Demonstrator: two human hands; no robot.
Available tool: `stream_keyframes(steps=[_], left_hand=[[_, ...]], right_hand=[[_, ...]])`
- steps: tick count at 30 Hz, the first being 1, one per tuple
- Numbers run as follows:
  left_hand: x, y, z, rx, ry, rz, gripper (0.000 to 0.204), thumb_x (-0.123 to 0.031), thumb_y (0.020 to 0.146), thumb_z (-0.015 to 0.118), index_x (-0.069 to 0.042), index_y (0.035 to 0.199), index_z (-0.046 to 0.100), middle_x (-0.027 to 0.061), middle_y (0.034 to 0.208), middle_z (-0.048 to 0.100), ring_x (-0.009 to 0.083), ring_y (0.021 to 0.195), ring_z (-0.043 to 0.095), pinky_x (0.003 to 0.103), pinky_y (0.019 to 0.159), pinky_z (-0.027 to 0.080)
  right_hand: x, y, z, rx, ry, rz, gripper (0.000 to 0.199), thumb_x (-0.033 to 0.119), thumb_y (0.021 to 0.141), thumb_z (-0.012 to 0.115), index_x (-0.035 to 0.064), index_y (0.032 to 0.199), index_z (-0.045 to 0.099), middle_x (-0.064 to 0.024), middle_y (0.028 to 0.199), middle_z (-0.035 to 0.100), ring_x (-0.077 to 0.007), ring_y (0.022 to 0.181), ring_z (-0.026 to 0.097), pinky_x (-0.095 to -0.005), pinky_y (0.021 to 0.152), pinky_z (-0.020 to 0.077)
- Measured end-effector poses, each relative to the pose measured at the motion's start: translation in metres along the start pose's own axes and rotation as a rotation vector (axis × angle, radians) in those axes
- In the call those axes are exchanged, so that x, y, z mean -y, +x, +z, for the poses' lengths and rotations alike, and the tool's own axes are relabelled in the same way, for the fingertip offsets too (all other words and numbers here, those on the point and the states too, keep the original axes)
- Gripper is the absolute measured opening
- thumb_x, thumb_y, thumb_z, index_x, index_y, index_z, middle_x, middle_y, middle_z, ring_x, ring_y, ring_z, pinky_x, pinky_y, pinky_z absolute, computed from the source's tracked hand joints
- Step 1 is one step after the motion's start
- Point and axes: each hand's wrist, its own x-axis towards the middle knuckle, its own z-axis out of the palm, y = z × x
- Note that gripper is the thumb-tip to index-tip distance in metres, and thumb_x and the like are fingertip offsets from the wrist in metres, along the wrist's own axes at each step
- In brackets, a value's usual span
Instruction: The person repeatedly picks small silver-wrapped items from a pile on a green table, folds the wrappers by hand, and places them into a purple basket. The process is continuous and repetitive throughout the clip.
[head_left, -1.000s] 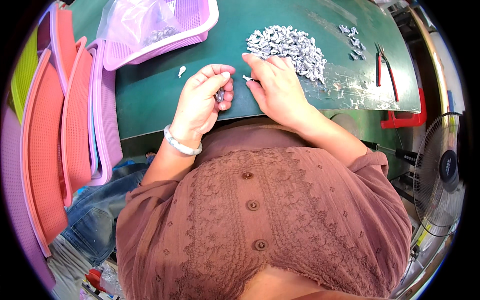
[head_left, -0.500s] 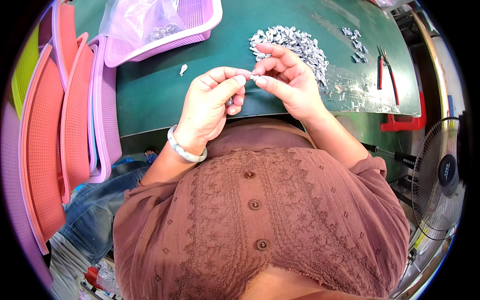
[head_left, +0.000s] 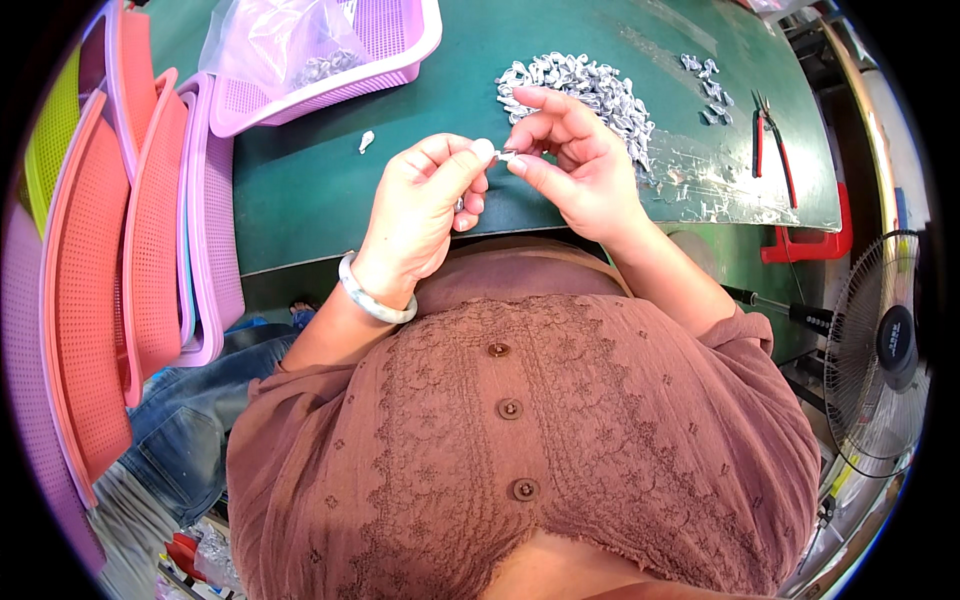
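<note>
Pinching barely visible pale piece (head_left: 504, 156), left hand (head_left: 423, 195) half hiding grey bit (head_left: 460, 204)

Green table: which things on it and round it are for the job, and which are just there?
Likely for the job:
small pale piece between left hand and right hand
heap of grey pieces beyond them

Probably just there:
red-handled pliers, untouched just now
fan at the right
stacked baskets at the left
</note>
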Motion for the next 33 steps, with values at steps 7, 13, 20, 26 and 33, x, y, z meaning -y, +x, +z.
stream_keyframes(steps=[7, 13, 20, 26, 33], left_hand=[[0.006, 0.005, -0.001, -0.008, 0.008, -0.003, 0.01, -0.01, 0.086, 0.054, -0.002, 0.084, 0.059, -0.0003, 0.065, 0.051, 0.0049, 0.051, 0.043, 0.017, 0.043, 0.032], [0.003, 0.004, -0.001, -0.002, 0.016, -0.047, 0.011, -0.011, 0.087, 0.053, -0.002, 0.086, 0.059, -0.0003, 0.065, 0.051, 0.0045, 0.05, 0.041, 0.016, 0.042, 0.031], [0.006, 0.006, -0.002, 0.021, 0.025, -0.06, 0.012, -0.011, 0.087, 0.052, -0.002, 0.088, 0.059, 0.0, 0.066, 0.051, 0.0041, 0.05, 0.041, 0.016, 0.042, 0.031], [0.009, 0.009, -0.006, 0.076, -0.024, -0.063, 0.013, -0.01, 0.088, 0.052, -0.001, 0.093, 0.058, 0.0004, 0.067, 0.051, 0.0049, 0.053, 0.042, 0.016, 0.045, 0.033], [0.012, 0.011, -0.011, 0.153, -0.137, -0.115, 0.013, -0.009, 0.088, 0.05, -0.002, 0.097, 0.056, 0.0018, 0.073, 0.053, 0.0064, 0.059, 0.045, 0.017, 0.048, 0.035]], right_hand=[[-0.002, 0.0, 0.003, -0.013, -0.206, -0.189, 0.052, -0.006, 0.074, 0.06, 0.0047, 0.122, 0.044, -0.0027, 0.082, 0.053, -0.0104, 0.075, 0.052, -0.0242, 0.072, 0.0448], [-0.001, 0.0, 0.004, -0.019, -0.243, -0.239, 0.052, -0.008, 0.073, 0.059, 0.0047, 0.122, 0.045, -0.0035, 0.081, 0.053, -0.011, 0.074, 0.052, -0.024, 0.071, 0.0452], [-0.001, 0.0, 0.005, -0.036, -0.243, -0.247, 0.053, -0.008, 0.073, 0.059, 0.0046, 0.122, 0.045, -0.0035, 0.08, 0.053, -0.0111, 0.073, 0.053, -0.0237, 0.07, 0.0454], [-0.002, 0.0, 0.006, -0.019, -0.241, -0.249, 0.052, -0.007, 0.073, 0.06, 0.005, 0.122, 0.045, -0.0041, 0.081, 0.055, -0.0117, 0.072, 0.054, -0.0243, 0.069, 0.0457], [0.004, 0.0, 0.006, -0.016, -0.363, -0.292, 0.051, -0.005, 0.072, 0.061, 0.0068, 0.12, 0.046, -0.0046, 0.082, 0.059, -0.0133, 0.074, 0.056, -0.0259, 0.066, 0.046]])
